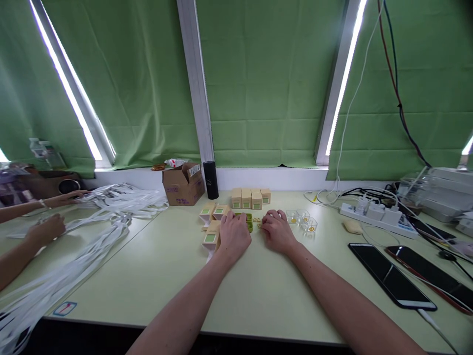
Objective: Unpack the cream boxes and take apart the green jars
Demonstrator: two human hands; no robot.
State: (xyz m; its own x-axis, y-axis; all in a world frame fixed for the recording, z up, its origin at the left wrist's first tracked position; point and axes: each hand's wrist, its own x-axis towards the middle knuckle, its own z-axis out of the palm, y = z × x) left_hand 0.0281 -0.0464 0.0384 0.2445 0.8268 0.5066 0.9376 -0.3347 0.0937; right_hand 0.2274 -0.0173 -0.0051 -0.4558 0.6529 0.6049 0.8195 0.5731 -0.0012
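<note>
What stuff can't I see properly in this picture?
All in the head view:
Anything under the right hand: the hand itself hides it.
Part of the green tray: the left hand covers it.
Inside the cardboard box: its walls and flaps hide it.
Yellow bits in the clear containers: too small to name.
A co-worker's body: cut off by the left edge.

Your pale table (266, 301) carries small beige boxes (247, 198), a green tray (250, 222) and clear containers (311, 226) around its middle. Phones (392, 275) and a power strip (379, 219) lie rightward; white straps (92, 254), leftward.
</note>
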